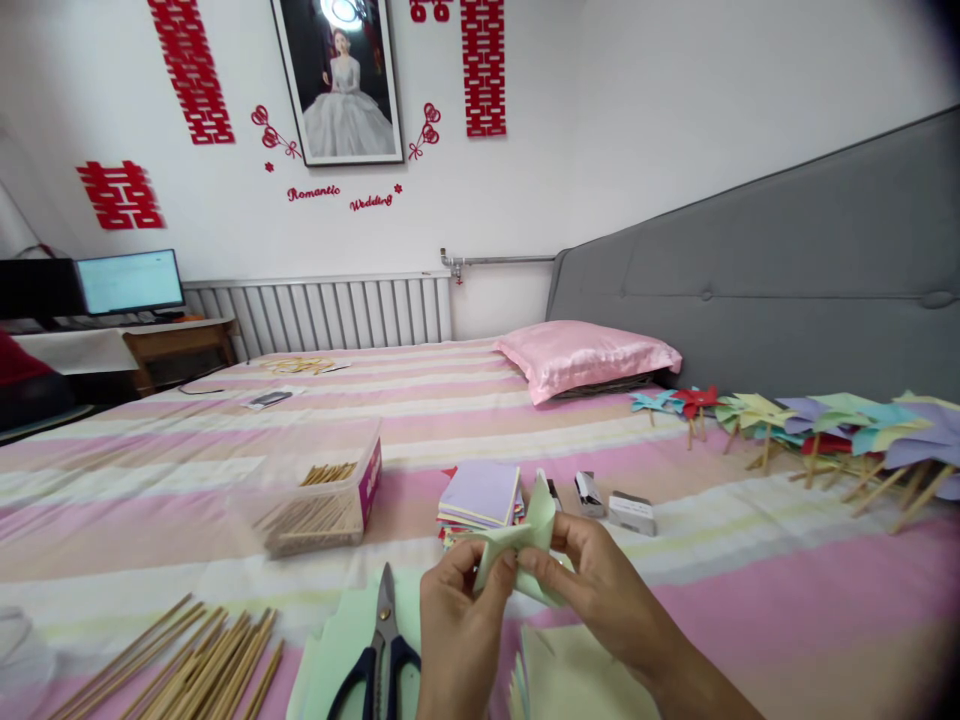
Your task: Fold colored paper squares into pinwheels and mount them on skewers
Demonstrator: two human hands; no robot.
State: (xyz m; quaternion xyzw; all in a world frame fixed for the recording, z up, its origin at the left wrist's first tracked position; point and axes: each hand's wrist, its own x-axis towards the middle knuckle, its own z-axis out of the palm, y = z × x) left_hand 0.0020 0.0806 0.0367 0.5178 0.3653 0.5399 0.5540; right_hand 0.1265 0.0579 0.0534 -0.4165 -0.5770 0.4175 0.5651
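Note:
Between both hands is a light green paper pinwheel (pixel 541 510), its corners folded in toward the middle. My left hand (pixel 465 620) pinches its left side, thumb pressed near the centre. From the right, my right hand (pixel 600 590) grips the same paper, thumb also at the centre and fingers behind. Whatever lies under the thumbs is too small to make out. Below the hands is a stack of pale cut paper (pixel 585 675). Dark-handled scissors (pixel 384 640) lie on green paper sheets (pixel 322 650) left of my left hand. Behind the hands sits a pile of coloured paper squares (pixel 480 493).
Loose wooden sticks (pixel 217 660) lie at front left, behind them a clear plastic box (pixel 322 510) holding more. Small boxes (pixel 632 513) stand beyond my right hand. Finished pinwheels (pixel 817 420) line the right side by the grey headboard (pixel 787 260). A pink pillow (pixel 589 358) lies farther back.

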